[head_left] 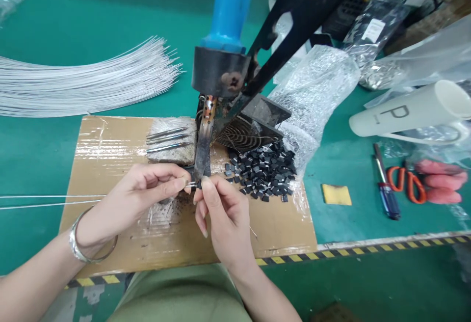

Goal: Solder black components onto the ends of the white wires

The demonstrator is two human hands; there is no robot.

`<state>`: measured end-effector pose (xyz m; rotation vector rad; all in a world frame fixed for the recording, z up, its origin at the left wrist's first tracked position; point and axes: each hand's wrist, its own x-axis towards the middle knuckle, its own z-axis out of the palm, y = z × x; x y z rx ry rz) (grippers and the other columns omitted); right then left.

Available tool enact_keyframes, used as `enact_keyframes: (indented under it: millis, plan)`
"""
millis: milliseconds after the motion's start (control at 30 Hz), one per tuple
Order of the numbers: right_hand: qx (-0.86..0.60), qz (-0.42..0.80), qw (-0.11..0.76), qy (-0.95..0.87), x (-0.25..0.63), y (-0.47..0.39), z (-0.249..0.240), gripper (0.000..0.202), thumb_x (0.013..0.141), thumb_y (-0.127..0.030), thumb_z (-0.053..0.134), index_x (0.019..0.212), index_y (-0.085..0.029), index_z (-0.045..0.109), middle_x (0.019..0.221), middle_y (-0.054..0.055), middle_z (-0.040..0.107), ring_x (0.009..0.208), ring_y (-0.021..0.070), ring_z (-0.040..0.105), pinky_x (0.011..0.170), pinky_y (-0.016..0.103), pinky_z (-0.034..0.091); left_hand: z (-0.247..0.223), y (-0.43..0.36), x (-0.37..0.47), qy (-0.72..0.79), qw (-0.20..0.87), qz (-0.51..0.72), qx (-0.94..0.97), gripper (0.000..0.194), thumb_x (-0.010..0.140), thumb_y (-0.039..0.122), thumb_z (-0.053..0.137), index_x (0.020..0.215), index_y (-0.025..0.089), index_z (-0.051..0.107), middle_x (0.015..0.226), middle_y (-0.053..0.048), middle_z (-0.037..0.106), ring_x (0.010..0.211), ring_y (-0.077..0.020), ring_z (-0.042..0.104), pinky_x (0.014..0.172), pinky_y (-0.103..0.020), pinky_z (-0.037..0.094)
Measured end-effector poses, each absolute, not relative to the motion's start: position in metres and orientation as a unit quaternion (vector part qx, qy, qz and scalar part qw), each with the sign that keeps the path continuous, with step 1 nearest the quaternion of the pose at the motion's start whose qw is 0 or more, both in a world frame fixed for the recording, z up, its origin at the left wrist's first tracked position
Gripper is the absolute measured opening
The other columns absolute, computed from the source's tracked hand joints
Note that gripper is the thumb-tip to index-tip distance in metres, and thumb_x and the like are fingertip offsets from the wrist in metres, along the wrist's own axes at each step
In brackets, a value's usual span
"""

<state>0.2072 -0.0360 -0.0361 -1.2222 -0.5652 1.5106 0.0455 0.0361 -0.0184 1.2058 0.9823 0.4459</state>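
Note:
My left hand [154, 189] pinches two thin white wires [47, 203] near their ends; they trail out to the left edge. Facing it, my right hand [224, 214] is closed in a pinch on a small black part [199, 183], mostly hidden by the fingertips. Wire ends and part meet just below the tip of a soldering iron [204, 150], which hangs tip down from a black bracket. Whether the tip touches them I cannot tell. A pile of small black parts [267, 172] lies right of the iron, on a cardboard sheet [121, 253].
A thick bundle of white wires [91, 84] lies at left. Several metal rods [167, 140] rest on a pad behind my left hand. A black fan [243, 133] stands behind the iron. Rightward are a white mug [408, 111], yellow sponge [336, 195], screwdriver [386, 189] and orange-handled scissors [406, 182].

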Motion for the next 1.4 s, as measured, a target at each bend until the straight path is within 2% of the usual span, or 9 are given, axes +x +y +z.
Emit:
enact_keyframes:
  millis: [433, 700, 900, 1200, 1400]
  plan:
    - [-0.537, 0.620, 0.510, -0.260, 0.208, -0.038, -0.041, 0.048, 0.099, -0.062, 0.068, 0.075, -0.021, 0.060, 0.054, -0.009, 0.043, 0.041, 0.0065, 0.035, 0.038, 0.020, 0.028, -0.020, 0.036, 0.045, 0.448, 0.677, 0.179, 0.556, 0.027, 0.102, 0.034, 0.065, 0.082, 0.019, 0.076, 0.080, 0.002, 0.069, 0.075, -0.0109, 0.056, 0.070, -0.020, 0.043]
    - [-0.556, 0.579, 0.492, -0.337, 0.213, -0.046, -0.048, 0.042, 0.109, -0.049, 0.060, 0.078, -0.021, 0.061, 0.055, -0.008, 0.045, 0.046, 0.0087, 0.039, 0.047, 0.025, 0.030, -0.021, 0.031, 0.041, 0.458, 0.648, 0.168, 0.585, 0.026, 0.102, 0.036, 0.066, 0.086, 0.020, 0.078, 0.081, 0.002, 0.072, 0.076, -0.0121, 0.058, 0.068, -0.020, 0.044]
    - [-0.553, 0.580, 0.491, -0.341, 0.212, -0.047, -0.048, 0.042, 0.110, -0.050, 0.058, 0.079, -0.022, 0.061, 0.055, -0.009, 0.044, 0.047, 0.0091, 0.038, 0.048, 0.025, 0.030, -0.018, 0.031, 0.041, 0.461, 0.649, 0.174, 0.580, 0.023, 0.102, 0.035, 0.066, 0.088, 0.021, 0.079, 0.085, 0.002, 0.075, 0.080, -0.0122, 0.062, 0.072, -0.020, 0.046]
    - [-0.557, 0.577, 0.487, -0.345, 0.212, -0.045, -0.048, 0.043, 0.109, -0.051, 0.058, 0.078, -0.022, 0.061, 0.057, -0.008, 0.045, 0.048, 0.0094, 0.038, 0.049, 0.026, 0.030, -0.018, 0.030, 0.042, 0.474, 0.638, 0.169, 0.583, 0.024, 0.103, 0.035, 0.066, 0.089, 0.021, 0.079, 0.085, 0.001, 0.075, 0.080, -0.0123, 0.062, 0.072, -0.020, 0.046]
    - [-0.573, 0.563, 0.470, -0.366, 0.216, -0.047, -0.051, 0.044, 0.109, -0.051, 0.059, 0.077, -0.022, 0.062, 0.058, -0.007, 0.046, 0.050, 0.0100, 0.038, 0.050, 0.027, 0.029, -0.018, 0.028, 0.040, 0.469, 0.632, 0.152, 0.598, 0.031, 0.103, 0.043, 0.064, 0.090, 0.019, 0.078, 0.083, -0.001, 0.072, 0.075, -0.0130, 0.058, 0.066, -0.021, 0.042]
